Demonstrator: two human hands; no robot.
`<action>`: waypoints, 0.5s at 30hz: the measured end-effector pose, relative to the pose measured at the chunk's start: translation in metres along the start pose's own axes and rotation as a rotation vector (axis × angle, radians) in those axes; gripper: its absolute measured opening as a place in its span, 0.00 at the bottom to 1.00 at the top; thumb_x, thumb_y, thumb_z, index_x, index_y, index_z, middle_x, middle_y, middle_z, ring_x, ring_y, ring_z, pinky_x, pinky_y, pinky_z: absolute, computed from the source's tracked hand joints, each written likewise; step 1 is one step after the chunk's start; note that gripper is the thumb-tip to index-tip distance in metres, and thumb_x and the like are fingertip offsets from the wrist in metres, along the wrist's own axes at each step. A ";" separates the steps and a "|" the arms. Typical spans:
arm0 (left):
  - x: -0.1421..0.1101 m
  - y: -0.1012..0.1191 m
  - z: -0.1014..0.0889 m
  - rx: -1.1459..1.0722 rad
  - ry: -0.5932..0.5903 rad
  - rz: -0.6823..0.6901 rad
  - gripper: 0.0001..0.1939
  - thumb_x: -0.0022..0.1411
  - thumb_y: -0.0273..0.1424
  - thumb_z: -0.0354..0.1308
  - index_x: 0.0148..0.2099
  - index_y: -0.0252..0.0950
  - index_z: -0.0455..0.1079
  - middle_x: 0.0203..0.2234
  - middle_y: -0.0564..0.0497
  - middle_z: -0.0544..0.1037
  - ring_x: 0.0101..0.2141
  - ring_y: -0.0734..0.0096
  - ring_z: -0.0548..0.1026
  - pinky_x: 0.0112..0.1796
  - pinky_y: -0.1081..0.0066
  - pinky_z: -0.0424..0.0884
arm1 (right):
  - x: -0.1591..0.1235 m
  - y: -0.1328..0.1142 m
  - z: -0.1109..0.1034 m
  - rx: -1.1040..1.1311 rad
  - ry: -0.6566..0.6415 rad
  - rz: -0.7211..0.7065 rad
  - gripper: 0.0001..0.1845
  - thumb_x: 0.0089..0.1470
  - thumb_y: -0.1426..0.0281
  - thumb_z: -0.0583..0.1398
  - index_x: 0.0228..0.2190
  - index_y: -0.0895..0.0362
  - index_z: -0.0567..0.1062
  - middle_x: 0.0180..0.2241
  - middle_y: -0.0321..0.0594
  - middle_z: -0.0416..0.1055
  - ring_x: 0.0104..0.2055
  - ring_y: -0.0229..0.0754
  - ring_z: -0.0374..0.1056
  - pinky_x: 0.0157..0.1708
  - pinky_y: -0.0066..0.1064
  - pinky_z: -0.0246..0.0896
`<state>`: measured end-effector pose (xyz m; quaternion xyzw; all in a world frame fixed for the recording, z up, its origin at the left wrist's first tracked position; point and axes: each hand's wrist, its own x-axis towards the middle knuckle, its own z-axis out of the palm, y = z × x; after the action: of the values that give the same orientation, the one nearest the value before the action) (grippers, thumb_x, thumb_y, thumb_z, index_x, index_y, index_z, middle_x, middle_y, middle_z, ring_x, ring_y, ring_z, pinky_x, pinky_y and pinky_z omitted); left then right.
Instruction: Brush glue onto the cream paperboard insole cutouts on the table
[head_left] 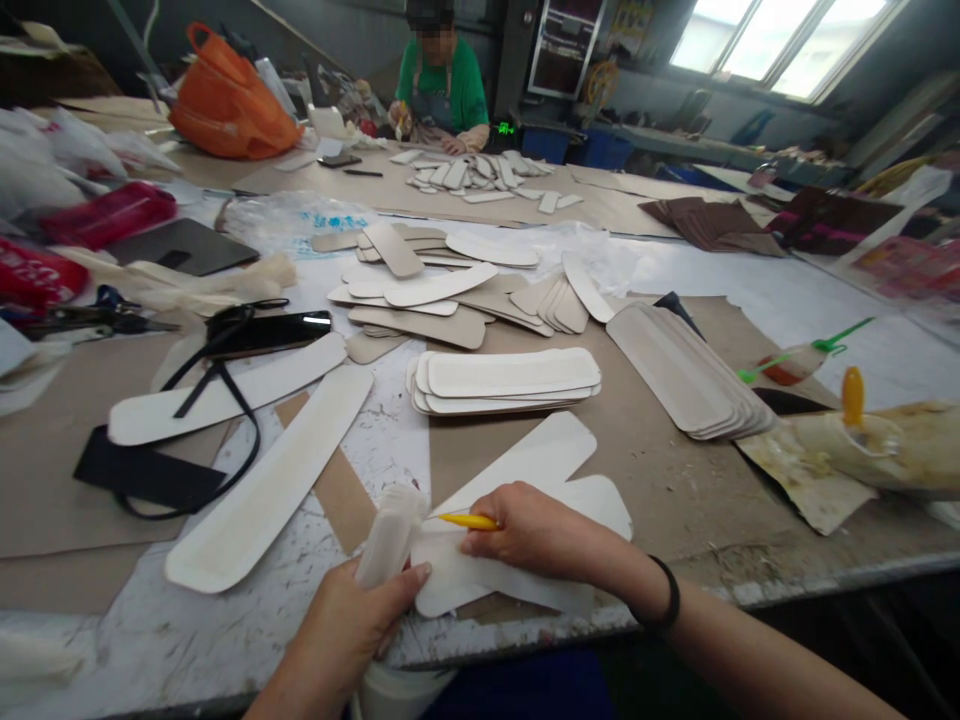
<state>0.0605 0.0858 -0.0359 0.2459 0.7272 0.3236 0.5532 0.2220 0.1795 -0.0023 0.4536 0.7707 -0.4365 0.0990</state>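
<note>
My left hand (pixel 360 610) is closed around a fanned bundle of off-white pieces (pixel 394 530) at the table's front edge. My right hand (pixel 525 530) grips a slim yellow-handled tool (pixel 469 521). Its thin tip points left and lies close to the bundle's upper edge; I cannot tell if they touch. Under my right hand are several overlapping white rounded panels (pixel 532 455). Just beyond them sits a neat stack of pale panels (pixel 514 375). A long white panel (pixel 270 490) lies diagonally to the left of my left hand.
A grey-beige stack (pixel 675 375) and a glue-stained container (pixel 885 440) with a yellow handle stand right. Loose panels (pixel 427 290) pile behind. Left are a phone (pixel 270 332), black strap (pixel 255 430) and scissors (pixel 112 315). Across the table works a person in green (pixel 472 85).
</note>
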 end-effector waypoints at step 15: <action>-0.005 0.008 -0.001 0.240 -0.007 0.015 0.19 0.37 0.50 0.55 0.16 0.40 0.59 0.04 0.58 0.55 0.13 0.71 0.56 0.24 0.69 0.53 | -0.091 0.090 -0.014 -0.151 0.437 0.336 0.11 0.57 0.68 0.51 0.33 0.59 0.71 0.32 0.43 0.72 0.34 0.43 0.67 0.33 0.29 0.55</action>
<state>0.0606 0.0869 -0.0263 0.3170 0.7568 0.2376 0.5199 0.3476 0.1531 0.0040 0.6495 0.7182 -0.2472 0.0348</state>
